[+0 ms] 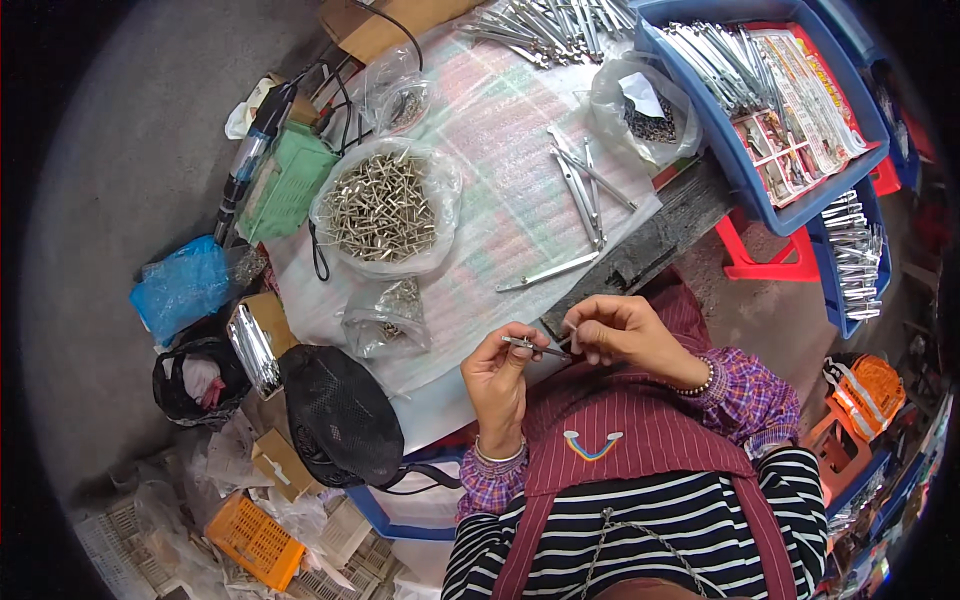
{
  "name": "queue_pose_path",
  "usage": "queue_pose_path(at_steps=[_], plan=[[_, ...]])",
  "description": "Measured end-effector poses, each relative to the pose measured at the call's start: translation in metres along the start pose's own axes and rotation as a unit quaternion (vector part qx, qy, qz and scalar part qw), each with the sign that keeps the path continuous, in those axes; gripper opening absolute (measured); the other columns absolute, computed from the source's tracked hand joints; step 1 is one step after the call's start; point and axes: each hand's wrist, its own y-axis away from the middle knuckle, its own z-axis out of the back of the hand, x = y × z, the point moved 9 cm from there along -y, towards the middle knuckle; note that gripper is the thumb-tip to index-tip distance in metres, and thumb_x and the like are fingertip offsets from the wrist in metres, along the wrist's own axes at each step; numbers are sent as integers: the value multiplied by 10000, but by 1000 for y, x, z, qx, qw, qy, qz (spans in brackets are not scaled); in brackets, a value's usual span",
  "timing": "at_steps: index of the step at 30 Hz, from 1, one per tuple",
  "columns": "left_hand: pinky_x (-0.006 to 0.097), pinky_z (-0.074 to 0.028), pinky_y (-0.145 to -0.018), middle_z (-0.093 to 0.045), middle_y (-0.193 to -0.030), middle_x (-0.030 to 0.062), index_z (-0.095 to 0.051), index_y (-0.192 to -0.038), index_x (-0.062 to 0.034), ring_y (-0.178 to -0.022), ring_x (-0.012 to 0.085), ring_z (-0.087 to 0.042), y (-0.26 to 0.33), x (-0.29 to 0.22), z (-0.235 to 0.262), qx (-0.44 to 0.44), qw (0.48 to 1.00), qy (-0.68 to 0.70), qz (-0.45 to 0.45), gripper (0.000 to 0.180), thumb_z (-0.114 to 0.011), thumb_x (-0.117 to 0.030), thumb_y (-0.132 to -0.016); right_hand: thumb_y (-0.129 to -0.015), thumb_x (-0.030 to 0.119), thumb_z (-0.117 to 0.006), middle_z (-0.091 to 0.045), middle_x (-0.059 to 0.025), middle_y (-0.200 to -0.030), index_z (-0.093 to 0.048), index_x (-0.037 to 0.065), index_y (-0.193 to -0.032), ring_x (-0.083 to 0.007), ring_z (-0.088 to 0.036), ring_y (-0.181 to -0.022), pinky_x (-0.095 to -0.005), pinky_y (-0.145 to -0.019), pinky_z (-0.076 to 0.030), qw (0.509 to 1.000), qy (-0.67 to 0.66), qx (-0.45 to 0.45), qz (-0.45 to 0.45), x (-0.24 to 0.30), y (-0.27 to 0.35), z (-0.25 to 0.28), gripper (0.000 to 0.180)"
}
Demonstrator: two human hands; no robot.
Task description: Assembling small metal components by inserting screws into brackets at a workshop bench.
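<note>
Metal rod is pinched crosswise between the fingertips of the left hand and right hand — both closed on it — just below the foam-covered table.

My right hand covers one end of the metal strip, and I can't tell what my fingertips pinch there. The small parts in the bag are too small to make out. The top edge cuts off the strip pile. The crate hides the stool's top.
</note>
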Motion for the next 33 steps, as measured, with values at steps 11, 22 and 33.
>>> queue_pose_path(at_steps=[11, 22, 33], plan=[[247, -437, -726, -593, -904, 82, -617, -939, 39, -811, 138, -562, -3, -8, -15, 26, 998, -17, -47, 223, -688, -118, -797, -724, 116, -712, -531, -78, -694, -608, -5, -886, -194, -529, -609, -299, -542, -413, 925, 273, -59, 256, 30, 5, -21, 228], [272, -441, -759, -585, -886, 112, -618, -847, 31, -836, 176, -567, -6, 5, -18, 131, 989, 15, 72, 186, -691, -118, -765, -709, 79, -681, -540, -92, -654, -625, 16, -789, -227, -551, -539, -314, -467, -416, 907, 309, -33, 284, 39, 15, -25, 115], [269, -432, -716, -571, -837, 120, -606, -777, 38, -797, 179, -554, -9, 8, -19, 147, 987, 20, 63, 202, -689, -143, -745, -697, 100, -682, -551, -91, -653, -622, 33, -749, -241, -563, -537, -326, -474, -424, 911, 303, -30, 280, 41, 15, -23, 104]])
